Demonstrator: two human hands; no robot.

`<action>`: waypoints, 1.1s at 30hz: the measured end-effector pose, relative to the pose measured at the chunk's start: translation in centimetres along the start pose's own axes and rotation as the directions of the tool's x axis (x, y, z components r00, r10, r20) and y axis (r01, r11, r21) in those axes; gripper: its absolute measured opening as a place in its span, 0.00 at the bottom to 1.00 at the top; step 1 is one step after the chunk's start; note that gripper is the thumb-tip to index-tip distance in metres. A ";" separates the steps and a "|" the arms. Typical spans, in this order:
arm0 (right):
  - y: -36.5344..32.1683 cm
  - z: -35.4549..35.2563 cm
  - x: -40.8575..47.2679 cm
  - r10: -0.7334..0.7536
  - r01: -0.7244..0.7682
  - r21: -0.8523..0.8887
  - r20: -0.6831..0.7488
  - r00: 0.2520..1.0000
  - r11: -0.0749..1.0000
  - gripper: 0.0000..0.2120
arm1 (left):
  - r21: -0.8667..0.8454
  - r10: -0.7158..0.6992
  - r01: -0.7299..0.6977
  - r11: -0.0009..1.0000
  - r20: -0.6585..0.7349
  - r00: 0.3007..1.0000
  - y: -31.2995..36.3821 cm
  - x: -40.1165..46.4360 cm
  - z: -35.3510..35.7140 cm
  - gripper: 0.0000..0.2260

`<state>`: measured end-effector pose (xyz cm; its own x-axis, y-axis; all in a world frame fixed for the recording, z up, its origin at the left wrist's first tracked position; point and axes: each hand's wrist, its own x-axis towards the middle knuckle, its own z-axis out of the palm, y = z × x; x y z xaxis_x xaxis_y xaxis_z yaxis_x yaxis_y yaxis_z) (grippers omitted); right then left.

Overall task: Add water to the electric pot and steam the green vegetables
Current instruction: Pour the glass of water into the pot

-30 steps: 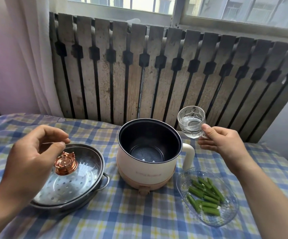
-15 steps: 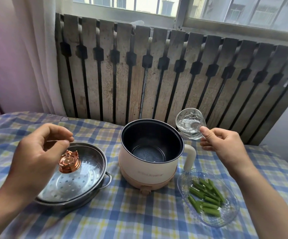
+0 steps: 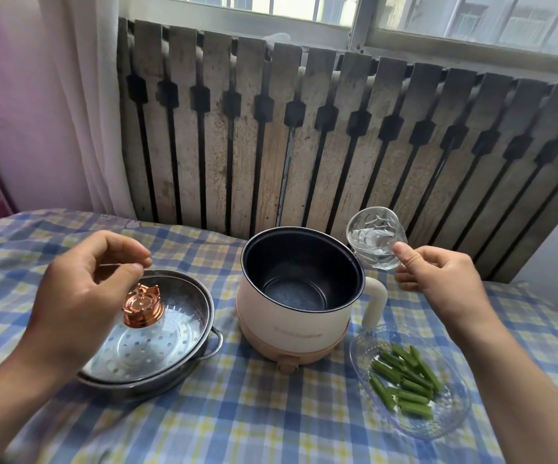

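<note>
Meanwhile right hand grips water glass beside pot; left hand loose above lid.

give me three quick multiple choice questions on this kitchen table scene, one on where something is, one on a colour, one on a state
1. Where is the dish of green vegetables?
A. inside the pot
B. on the tablecloth, in front of the pot's handle
C. on the steamer tray

2. What colour is the lid knob?
A. copper
B. black
C. white

3. What state is the electric pot in?
A. lidded
B. full of vegetables
C. open, no vegetables inside

Answers:
1 B, the dish sits on the tablecloth by the handle.
2 A, the knob shines copper.
3 C, its dark bottom is bare, while the right hand holds the glass of water beside the rim.
</note>
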<state>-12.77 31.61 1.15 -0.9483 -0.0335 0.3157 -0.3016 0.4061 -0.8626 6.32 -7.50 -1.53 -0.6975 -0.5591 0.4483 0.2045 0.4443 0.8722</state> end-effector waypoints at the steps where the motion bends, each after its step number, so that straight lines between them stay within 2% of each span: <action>1: 0.2 0.1 0.0 0.005 -0.005 0.000 0.000 1.000 1.000 0.25 | 0.006 -0.001 0.001 1.000 0.001 1.000 0.0 0.0 0.0 0.10; 14: 0.5 0.3 0.0 0.037 -0.037 0.006 -0.001 0.999 0.999 0.24 | 0.009 0.002 -0.002 1.000 0.003 1.000 0.0 0.0 -0.1 0.10; 24: -1.2 0.2 -0.7 -0.052 0.045 -0.154 -0.041 0.998 0.987 0.24 | 0.026 0.015 -0.015 1.000 0.017 1.000 -0.2 0.1 -0.3 0.09; 33: -0.9 0.2 -0.7 0.029 -0.032 -0.076 -0.044 0.999 0.997 0.25 | 0.042 0.009 -0.009 0.999 0.016 1.000 0.4 0.0 -0.3 0.10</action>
<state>-11.82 31.05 1.58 -0.9513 0.0182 0.3077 -0.2626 0.4752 -0.8398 6.58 -7.49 -1.14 -0.7068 -0.5438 0.4525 0.1822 0.4781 0.8592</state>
